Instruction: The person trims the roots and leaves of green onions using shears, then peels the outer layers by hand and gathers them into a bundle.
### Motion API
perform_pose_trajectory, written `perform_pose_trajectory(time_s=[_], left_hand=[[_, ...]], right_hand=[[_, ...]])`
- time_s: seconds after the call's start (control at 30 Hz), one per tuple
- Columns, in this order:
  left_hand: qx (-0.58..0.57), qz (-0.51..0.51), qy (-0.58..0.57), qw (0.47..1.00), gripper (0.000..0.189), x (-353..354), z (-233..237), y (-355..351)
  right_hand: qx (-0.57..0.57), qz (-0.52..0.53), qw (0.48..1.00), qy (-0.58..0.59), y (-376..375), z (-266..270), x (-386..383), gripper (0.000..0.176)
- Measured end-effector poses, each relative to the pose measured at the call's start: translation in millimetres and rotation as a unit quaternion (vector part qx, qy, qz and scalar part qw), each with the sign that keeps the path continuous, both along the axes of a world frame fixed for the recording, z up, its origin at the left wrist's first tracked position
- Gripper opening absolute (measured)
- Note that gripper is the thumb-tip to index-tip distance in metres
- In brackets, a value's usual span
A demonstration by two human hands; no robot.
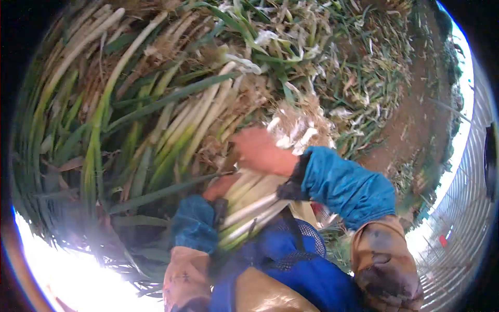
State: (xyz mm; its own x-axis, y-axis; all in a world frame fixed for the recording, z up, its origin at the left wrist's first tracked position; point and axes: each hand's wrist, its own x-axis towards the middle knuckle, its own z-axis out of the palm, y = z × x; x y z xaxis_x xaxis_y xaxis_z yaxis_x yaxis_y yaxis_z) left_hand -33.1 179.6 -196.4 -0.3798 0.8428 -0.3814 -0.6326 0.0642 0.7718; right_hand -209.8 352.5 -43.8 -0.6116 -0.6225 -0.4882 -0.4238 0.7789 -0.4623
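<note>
A bunch of long green onions (254, 205) lies across my lap, white stems towards the far side and green parts towards my body. My left hand (221, 187) grips its left edge, with the fingers partly hidden by the stems. Over the upper part of the bunch is my right hand (264, 152), smeared by motion, so its fingers cannot be made out. Just beyond it sit tangled roots and white stem ends (301, 127).
A large heap of green onions (176, 130) lies to the left, its roots towards the middle. Cut leaves and peelings (332, 67) litter the ground ahead and to the right. Bare brown soil (400, 125) runs along the right, beside a ribbed translucent wall (462, 249).
</note>
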Motion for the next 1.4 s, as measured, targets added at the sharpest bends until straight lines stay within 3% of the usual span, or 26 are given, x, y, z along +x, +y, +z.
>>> perform_pose_trajectory(time_s=[0.1,0.13,0.23,0.3,0.33,0.37,0.5,0.57,0.63,0.67,0.7,0.8,0.87,0.9,0.93,1.0,1.03,1.07,1.1,1.13,1.17,1.27,1.33,1.4], left_hand=[[-0.268,-0.026,-0.165,0.949,0.045,-30,54,6],[-0.272,-0.016,-0.163,0.948,0.047,-31,64,7],[-0.263,0.005,-0.121,0.957,0.054,-30,74,11],[-0.278,-0.055,-0.056,0.957,0.056,-19,54,10],[-0.284,-0.084,-0.021,0.955,0.057,-16,50,12],[-0.267,-0.025,-0.088,0.959,0.059,-9,51,10],[-0.298,-0.040,-0.108,0.947,0.058,-14,59,12],[-0.304,-0.050,-0.087,0.947,0.058,-27,70,14],[-0.289,-0.064,-0.066,0.953,0.058,-23,63,12],[-0.280,-0.073,-0.060,0.955,0.058,-16,62,12],[-0.300,-0.102,-0.072,0.946,0.059,-14,67,13],[-0.339,-0.145,-0.079,0.926,0.061,-28,80,16],[-0.333,-0.137,-0.070,0.930,0.063,-24,82,16],[-0.316,-0.175,-0.004,0.933,0.066,-7,66,14],[-0.296,-0.140,-0.038,0.944,0.067,-11,71,16],[-0.273,-0.060,-0.128,0.952,0.067,-28,94,17],[-0.299,-0.055,-0.097,0.948,0.064,-22,93,19],[-0.324,-0.055,-0.061,0.943,0.061,-18,91,22],[-0.342,-0.061,-0.019,0.937,0.058,-14,90,22],[-0.337,-0.085,-0.043,0.937,0.058,-16,92,20],[-0.331,-0.106,-0.064,0.935,0.058,-25,94,20],[-0.326,-0.104,-0.085,0.936,0.059,-46,101,20],[-0.324,-0.091,-0.070,0.939,0.060,-44,107,19],[-0.326,-0.070,-0.038,0.942,0.060,-44,112,22]], right_hand=[[0.184,-0.075,0.980,0.013,81,-4,-32,0.053],[0.247,-0.093,0.964,0.032,102,-6,-42,0.053],[0.273,-0.112,0.946,-0.135,144,-10,-75,0.050],[0.136,-0.084,0.958,-0.237,140,0,-70,0.044],[0.150,-0.063,0.963,-0.213,138,-8,-58,0.035],[0.165,-0.043,0.967,-0.189,136,-15,-46,0.029],[0.232,0.034,0.972,0.029,173,-54,-58,0.012],[0.342,0.083,0.931,0.098,213,-59,-94,0.010],[0.412,-0.027,0.902,0.127,254,-26,-139,0.015],[0.384,-0.005,0.909,0.161,294,-28,-152,0.022],[0.347,-0.049,0.926,0.143,298,-11,-152,0.027],[0.281,-0.083,0.944,-0.149,277,-24,-125,0.027],[0.199,-0.031,0.946,-0.255,264,-66,-97,0.027],[0.165,0.006,0.945,-0.283,262,-94,-87,0.028],[0.142,0.050,0.944,-0.292,265,-122,-78,0.028],[0.104,0.147,0.950,-0.254,277,-168,-66,0.029],[-0.019,0.193,0.966,-0.170,279,-177,-70,0.026],[0.217,0.108,0.952,-0.189,264,-191,-61,0.025],[0.241,0.172,0.951,-0.093,266,-203,-62,0.022],[0.287,0.140,0.947,-0.030,226,-170,-72,0.021],[0.290,0.182,0.940,-0.008,234,-179,-88,0.020],[0.301,0.087,0.945,0.091,284,-202,-117,0.019],[0.213,0.007,0.968,0.134,290,-207,-117,0.027],[0.209,0.015,0.963,0.166,293,-201,-126,0.026]])
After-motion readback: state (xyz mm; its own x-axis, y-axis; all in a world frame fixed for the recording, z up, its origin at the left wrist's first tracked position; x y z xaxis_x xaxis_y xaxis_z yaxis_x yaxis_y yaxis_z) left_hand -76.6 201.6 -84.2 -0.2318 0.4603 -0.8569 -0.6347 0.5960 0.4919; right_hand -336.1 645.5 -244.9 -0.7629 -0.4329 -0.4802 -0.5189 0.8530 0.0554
